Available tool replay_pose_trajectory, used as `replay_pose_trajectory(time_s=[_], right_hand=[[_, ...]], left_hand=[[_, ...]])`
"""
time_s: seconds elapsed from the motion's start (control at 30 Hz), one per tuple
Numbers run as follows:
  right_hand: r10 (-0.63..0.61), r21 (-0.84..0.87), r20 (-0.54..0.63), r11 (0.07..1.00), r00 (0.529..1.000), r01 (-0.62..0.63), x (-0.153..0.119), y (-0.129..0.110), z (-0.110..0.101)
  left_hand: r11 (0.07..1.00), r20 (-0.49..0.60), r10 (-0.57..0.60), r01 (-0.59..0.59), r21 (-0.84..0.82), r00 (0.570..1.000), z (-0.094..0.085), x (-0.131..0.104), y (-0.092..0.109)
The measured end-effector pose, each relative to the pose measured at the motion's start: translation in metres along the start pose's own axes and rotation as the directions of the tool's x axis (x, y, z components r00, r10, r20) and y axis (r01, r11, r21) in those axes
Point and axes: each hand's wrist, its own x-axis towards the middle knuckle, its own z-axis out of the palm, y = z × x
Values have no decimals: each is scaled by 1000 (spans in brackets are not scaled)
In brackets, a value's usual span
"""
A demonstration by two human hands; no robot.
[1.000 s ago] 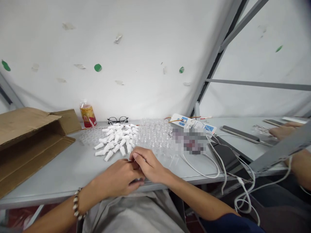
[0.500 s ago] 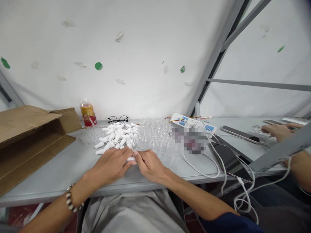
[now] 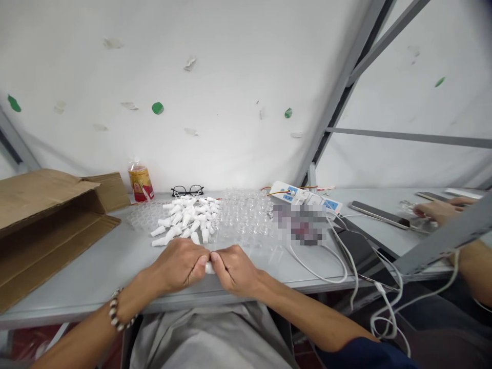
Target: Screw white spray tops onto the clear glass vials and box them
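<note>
My left hand [image 3: 180, 266] and my right hand [image 3: 236, 270] meet knuckle to knuckle above the table's front edge. Between them shows a small white piece [image 3: 209, 267], mostly hidden by the fingers. Both hands are closed around it, the thumbs pressed in close to each other. Just beyond the left hand lies a heap of white tapered caps [image 3: 190, 215], some with thin stems. Behind the right hand, clear plastic trays or cups with round hollows [image 3: 244, 215] spread over the table. Similar clear plastic [image 3: 144, 218] lies left of the heap.
An open cardboard box [image 3: 49, 220] stands at the left, near a red and yellow jar [image 3: 140, 182]. Black glasses [image 3: 187, 190] lie by the wall. A power strip [image 3: 303, 197], white cables [image 3: 346, 261] and a dark tablet [image 3: 361, 246] occupy the right. Another person's hand [image 3: 438, 210] works beyond the metal post.
Both hands have come slightly nearer to me and the left fingers have curled into a tighter fist. The white piece now shows below the thumbs.
</note>
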Motion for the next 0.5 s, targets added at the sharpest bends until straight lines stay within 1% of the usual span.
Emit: replay_pose_trajectory(time_s=[0.07, 0.13, 0.2, 0.3, 0.33, 0.4, 0.5], right_hand=[[-84, -40, -32, 996, 996, 83, -1, 2, -2], [-142, -50, -55, 989, 988, 139, -1, 4, -2], [-153, -28, -55, 988, 987, 152, -2, 4, -2], [-150, 8, -21, 989, 988, 150, -2, 3, 1], [-146, 17, -15, 989, 989, 146, -3, 2, 2], [-133, 34, -12, 990, 991, 134, -3, 1, 2], [-125, 57, -12, 990, 992, 126, -3, 1, 1]], left_hand=[[989, 10, -83, 84, -122, 996, -6, -2, -3], [965, -4, -182, 178, -191, 983, -14, -3, -9], [952, -20, -261, 255, -167, 965, -25, -3, -16], [923, -27, -381, 379, -67, 924, -46, -6, -28], [904, -48, -428, 426, -38, 903, -53, -9, -33], [852, -134, -519, 523, -2, 845, -67, -18, -44], [759, -275, -629, 651, -12, 727, -85, -38, -65]])
